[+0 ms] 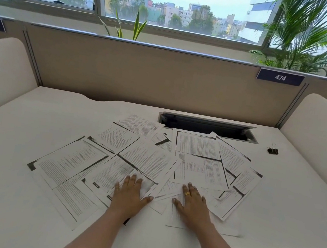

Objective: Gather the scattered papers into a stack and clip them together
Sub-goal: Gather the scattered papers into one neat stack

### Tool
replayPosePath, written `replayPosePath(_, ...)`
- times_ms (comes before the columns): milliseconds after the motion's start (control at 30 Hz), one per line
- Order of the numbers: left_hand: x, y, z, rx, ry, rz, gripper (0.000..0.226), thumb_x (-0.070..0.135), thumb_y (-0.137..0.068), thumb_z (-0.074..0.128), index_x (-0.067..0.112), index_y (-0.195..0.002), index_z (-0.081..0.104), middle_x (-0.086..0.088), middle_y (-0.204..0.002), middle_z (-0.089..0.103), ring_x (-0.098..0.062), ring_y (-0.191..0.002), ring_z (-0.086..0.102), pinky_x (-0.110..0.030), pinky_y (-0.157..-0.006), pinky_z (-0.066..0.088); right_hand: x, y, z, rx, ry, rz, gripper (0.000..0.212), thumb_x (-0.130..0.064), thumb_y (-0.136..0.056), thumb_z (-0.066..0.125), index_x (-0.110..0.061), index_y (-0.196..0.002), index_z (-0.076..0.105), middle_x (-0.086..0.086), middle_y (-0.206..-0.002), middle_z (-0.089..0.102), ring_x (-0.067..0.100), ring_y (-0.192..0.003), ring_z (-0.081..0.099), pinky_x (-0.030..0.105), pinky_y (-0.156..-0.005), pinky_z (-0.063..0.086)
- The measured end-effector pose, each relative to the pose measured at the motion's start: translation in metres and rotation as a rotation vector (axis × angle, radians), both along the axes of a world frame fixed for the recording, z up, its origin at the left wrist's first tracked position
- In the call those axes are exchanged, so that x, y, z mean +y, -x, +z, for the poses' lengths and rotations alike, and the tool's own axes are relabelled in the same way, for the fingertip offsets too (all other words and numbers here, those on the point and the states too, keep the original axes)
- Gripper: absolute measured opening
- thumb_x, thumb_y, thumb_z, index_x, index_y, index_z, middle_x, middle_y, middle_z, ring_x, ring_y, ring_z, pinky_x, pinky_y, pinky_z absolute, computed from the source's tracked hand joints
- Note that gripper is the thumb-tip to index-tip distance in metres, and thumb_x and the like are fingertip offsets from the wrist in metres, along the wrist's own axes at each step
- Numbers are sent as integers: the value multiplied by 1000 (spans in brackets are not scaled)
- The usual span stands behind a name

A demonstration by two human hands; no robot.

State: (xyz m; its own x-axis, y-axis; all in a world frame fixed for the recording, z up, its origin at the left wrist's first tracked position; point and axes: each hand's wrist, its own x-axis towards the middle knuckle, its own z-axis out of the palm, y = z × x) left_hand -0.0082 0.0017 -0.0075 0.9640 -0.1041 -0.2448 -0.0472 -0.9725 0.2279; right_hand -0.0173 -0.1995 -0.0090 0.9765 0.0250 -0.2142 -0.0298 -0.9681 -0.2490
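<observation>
About a dozen papers (147, 159), one binder clip (272, 150), one left hand (129, 195), one right hand (194, 206)

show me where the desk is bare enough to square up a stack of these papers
Bare desk lies left of the papers, up to the back panel, and at right, nearer than the binder clip. Crowded: the middle, where overlapping sheets sit under the left hand and right hand.

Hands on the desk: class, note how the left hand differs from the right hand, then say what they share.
The right hand wears a gold ring; the left hand shows none. The left hand rests on the left part of the scattered papers, the right hand on the right part, nearer the binder clip. Both lie flat, palms down.
</observation>
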Motion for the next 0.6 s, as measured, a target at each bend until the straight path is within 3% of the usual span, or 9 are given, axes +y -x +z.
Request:
replayPosePath(67, -5, -1, 2, 21, 0, 18, 89, 70, -83, 30, 16, -149, 6, -7, -158, -1, -25, -146, -3, -50, -116, 3, -2, -1, -1, 23, 1, 11, 82, -67, -85, 20, -17, -148, 7, 2, -158, 0, 17, -145, 1, 40, -116, 5)
replayPosePath(200, -9, -2, 5, 73, -12, 28, 101, 73, -77, 42, 14, -149, 4, -9, -158, -4, -27, -146, -5, -54, -114, 4, -5, -3, 2, 34, 25, 41, 70, -53, -94, 28, -16, -148, 6, 3, -158, -1, 18, -145, 2, 40, -117, 6)
replayPosePath(433, -16, -1, 10, 84, -48, 44, 84, 55, -86, 41, 12, -148, 4, -11, -158, -4, -29, -145, -4, -56, -114, 8, -5, -6, 4, 33, 101, 90, 79, -63, -87, 15, -13, -148, 6, 8, -158, 2, 22, -145, 6, 35, -116, 8)
replayPosePath(500, -19, -2, 13, 105, -69, 36, 85, 54, -86, 43, 10, -148, 5, -13, -157, -4, -31, -145, -3, -58, -112, 10, -6, -7, 2, 13, 108, 100, 76, -60, -90, 18, -12, -148, 7, 10, -158, 4, 23, -145, 8, 35, -116, 9)
replayPosePath(533, -20, -3, 15, 113, -78, 32, 86, 53, -85, 44, 9, -148, 5, -14, -157, -4, -31, -145, -3, -59, -112, 11, -6, -7, 2, 6, 116, 102, 81, -65, -88, 13, -12, -148, 7, 10, -157, 5, 23, -145, 9, 35, -116, 10)
replayPosePath(600, -23, -4, 16, 123, -89, 31, 86, 51, -84, 46, 8, -147, 7, -15, -157, -3, -33, -145, -2, -60, -110, 14, -6, -7, 0, -11, 109, 106, 120, -82, -56, -23, -12, -148, 8, 10, -157, 6, 23, -144, 10, 35, -116, 12)
